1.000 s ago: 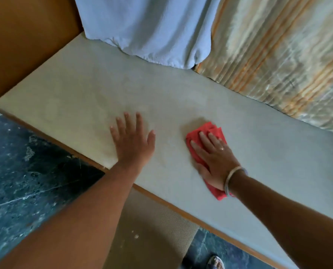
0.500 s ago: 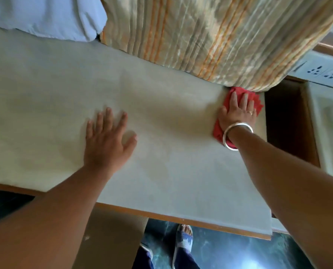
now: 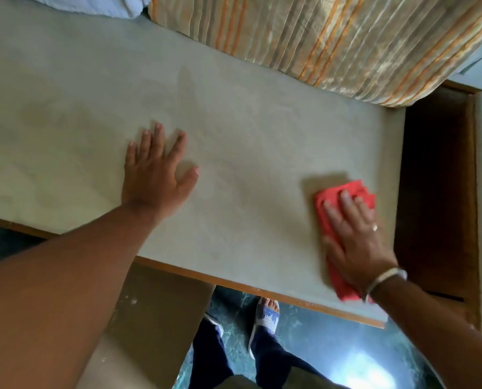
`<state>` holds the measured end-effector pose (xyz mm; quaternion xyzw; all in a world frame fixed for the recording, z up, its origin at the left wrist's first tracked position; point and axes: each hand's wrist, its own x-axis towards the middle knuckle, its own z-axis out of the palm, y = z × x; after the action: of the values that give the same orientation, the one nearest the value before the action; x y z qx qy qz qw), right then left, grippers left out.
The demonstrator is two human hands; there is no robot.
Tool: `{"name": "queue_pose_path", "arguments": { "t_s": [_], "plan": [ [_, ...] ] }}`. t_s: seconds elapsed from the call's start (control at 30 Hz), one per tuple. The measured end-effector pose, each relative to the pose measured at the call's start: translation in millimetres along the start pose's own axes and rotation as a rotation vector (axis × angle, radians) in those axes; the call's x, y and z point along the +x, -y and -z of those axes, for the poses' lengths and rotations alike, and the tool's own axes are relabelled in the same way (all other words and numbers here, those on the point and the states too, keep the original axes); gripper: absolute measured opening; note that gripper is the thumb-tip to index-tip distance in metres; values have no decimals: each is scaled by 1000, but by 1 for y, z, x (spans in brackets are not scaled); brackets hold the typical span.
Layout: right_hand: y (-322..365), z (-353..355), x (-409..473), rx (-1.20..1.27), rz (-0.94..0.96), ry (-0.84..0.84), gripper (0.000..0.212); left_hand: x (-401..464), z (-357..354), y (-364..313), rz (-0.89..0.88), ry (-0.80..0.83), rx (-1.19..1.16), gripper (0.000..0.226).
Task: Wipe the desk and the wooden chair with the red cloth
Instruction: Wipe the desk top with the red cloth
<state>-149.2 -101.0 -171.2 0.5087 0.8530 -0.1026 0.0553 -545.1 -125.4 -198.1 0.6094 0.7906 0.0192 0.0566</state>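
Observation:
The desk [image 3: 248, 141] has a pale grey top with a wooden front edge and fills most of the view. My left hand [image 3: 155, 178] lies flat on it with fingers spread, holding nothing. My right hand [image 3: 354, 234] presses the red cloth [image 3: 346, 192] flat against the desk near its right end, close to the front edge. The cloth is bunched, and part of it is hidden under my palm. A bangle sits on my right wrist and a ring on one finger. The wooden chair is not in view.
A striped orange and beige curtain [image 3: 332, 37] hangs onto the desk's back edge. A pale blue cloth [image 3: 116, 7] lies at the back left. Right of the desk is a dark wooden gap [image 3: 436, 192]. A brown panel [image 3: 150, 318] and my sandalled feet [image 3: 265, 318] show below.
My right hand has slid the red cloth from the back right corner under the curtain toward the front edge. My left hand has stayed flat on the desk.

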Motion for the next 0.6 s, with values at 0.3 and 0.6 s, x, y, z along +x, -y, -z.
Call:
{"name": "queue_pose_path", "arguments": {
  "t_s": [0.3, 0.6],
  "plan": [
    [81, -20, -30, -36, 252, -20, 76, 0, 4, -3, 22, 16, -20, 79],
    [8, -36, -134, -8, 539, 89, 64, 0, 4, -3, 25, 23, -24, 80]
  ]
}}
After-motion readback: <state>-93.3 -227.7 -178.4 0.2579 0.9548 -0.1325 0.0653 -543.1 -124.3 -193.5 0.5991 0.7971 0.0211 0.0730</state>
